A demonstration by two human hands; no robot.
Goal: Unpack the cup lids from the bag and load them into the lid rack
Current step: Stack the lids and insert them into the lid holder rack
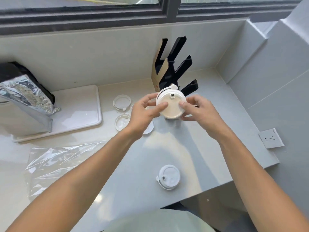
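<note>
Both hands hold a stack of white cup lids (170, 104) above the counter, just in front of the black lid rack (175, 67). My left hand (143, 113) grips the stack's left side with the thumb on its top face. On the right side, my right hand (199, 111) does the same. The rack stands upright by the back wall, and its slanted black arms hold no lids. A single white lid (168, 179) lies near the counter's front edge. Three more lids (122, 102) lie left of the hands, one partly hidden. The clear plastic bag (55, 163) lies flat and crumpled at the left.
A white tray (93, 114) at the left carries a foil-wrapped grey appliance (25, 101). A wall socket (270, 138) sits on the right wall. The counter (209, 164) ends at a step edge on the right front. A window runs along the back.
</note>
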